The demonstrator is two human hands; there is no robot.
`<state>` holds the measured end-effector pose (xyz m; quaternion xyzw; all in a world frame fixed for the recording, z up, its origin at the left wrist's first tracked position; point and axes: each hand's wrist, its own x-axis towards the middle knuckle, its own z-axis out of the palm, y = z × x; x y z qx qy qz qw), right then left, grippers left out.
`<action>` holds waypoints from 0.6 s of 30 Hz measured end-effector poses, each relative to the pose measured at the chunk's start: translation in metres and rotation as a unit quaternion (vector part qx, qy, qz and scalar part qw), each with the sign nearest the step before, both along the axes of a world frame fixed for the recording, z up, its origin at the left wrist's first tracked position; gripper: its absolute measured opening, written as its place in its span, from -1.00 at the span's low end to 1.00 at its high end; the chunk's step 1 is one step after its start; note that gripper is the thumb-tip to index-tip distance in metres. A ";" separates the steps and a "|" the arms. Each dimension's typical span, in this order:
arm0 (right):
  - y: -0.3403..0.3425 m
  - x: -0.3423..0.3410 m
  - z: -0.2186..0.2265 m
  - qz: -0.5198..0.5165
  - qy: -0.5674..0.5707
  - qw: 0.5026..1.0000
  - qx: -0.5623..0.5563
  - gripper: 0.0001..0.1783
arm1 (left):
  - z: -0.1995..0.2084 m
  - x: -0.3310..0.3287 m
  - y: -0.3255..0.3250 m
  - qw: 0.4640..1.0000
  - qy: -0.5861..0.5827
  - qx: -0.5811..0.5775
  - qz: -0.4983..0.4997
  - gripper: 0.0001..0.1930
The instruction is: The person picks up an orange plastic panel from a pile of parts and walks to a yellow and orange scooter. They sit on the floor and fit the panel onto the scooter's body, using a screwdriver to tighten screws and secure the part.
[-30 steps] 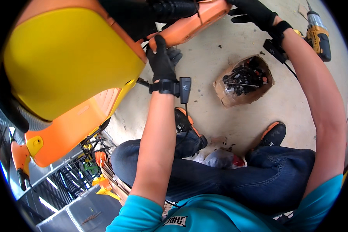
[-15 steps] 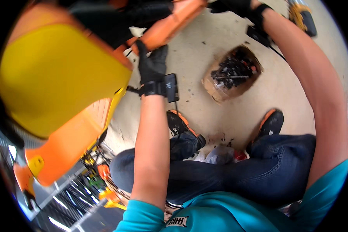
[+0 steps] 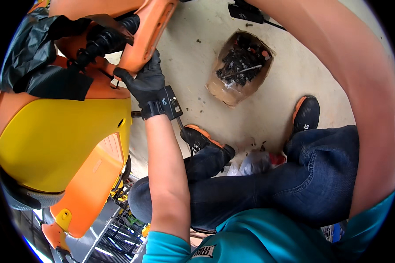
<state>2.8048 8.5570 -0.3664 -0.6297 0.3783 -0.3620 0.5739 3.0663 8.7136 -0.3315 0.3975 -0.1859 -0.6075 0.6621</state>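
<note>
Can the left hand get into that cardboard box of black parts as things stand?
Probably yes: the cardboard box is open at the top, and pale floor shows between it and the left hand. That hand touches the orange part, though, so it would likely have to come off first.

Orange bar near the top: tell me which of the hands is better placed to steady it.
Probably the left: the left hand holds the lower end of the orange bar, while the right forearm runs past the top edge, its hand out of clear view.
</note>
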 end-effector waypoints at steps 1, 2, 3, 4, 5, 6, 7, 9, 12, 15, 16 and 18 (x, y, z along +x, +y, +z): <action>-0.005 0.001 -0.015 -0.012 0.001 0.999 -0.045 -0.33 | -0.003 -0.003 0.000 1.000 0.016 0.007 0.002 -0.12; -0.002 0.006 -0.010 -0.018 -0.002 0.999 -0.039 -0.33 | 0.000 0.001 -0.001 1.000 0.025 0.007 0.011 -0.13; 0.007 0.007 0.001 -0.025 -0.005 0.999 -0.032 -0.32 | -0.002 0.006 0.000 0.999 0.032 0.004 0.014 -0.12; 0.011 0.011 0.006 -0.032 -0.008 0.999 -0.024 -0.32 | -0.002 0.016 -0.001 0.998 0.046 0.033 0.006 -0.10; -0.008 0.008 -0.016 -0.030 0.015 0.993 -0.115 -0.30 | -0.009 0.021 -0.007 0.995 0.071 0.068 -0.015 -0.08; 0.000 0.002 0.006 0.028 0.020 0.999 -0.012 -0.31 | -0.007 0.036 -0.007 0.991 0.084 0.098 -0.020 -0.07; -0.009 0.014 -0.006 -0.012 0.056 0.992 -0.110 -0.33 | -0.004 0.051 -0.003 0.982 0.070 0.173 -0.007 -0.05; -0.002 0.010 -0.011 -0.020 -0.009 0.997 -0.077 -0.37 | 0.009 0.045 -0.004 0.958 -0.057 0.275 0.057 -0.04; -0.007 0.014 -0.016 -0.043 0.019 0.988 -0.150 -0.38 | 0.032 0.021 0.012 0.895 -0.368 0.253 0.008 -0.09; 0.007 0.012 -0.014 -0.059 -0.065 0.996 0.026 -0.47 | 0.044 -0.012 0.017 0.503 -0.850 0.158 0.008 -0.25; 0.008 0.011 -0.014 -0.059 -0.090 0.993 0.049 -0.49 | 0.045 -0.024 0.022 0.376 -0.926 -0.020 0.020 -0.33; 0.001 0.033 -0.004 -0.067 -0.022 0.993 -0.093 -0.58 | 0.077 -0.041 0.018 0.438 -0.894 -0.090 -0.019 -0.36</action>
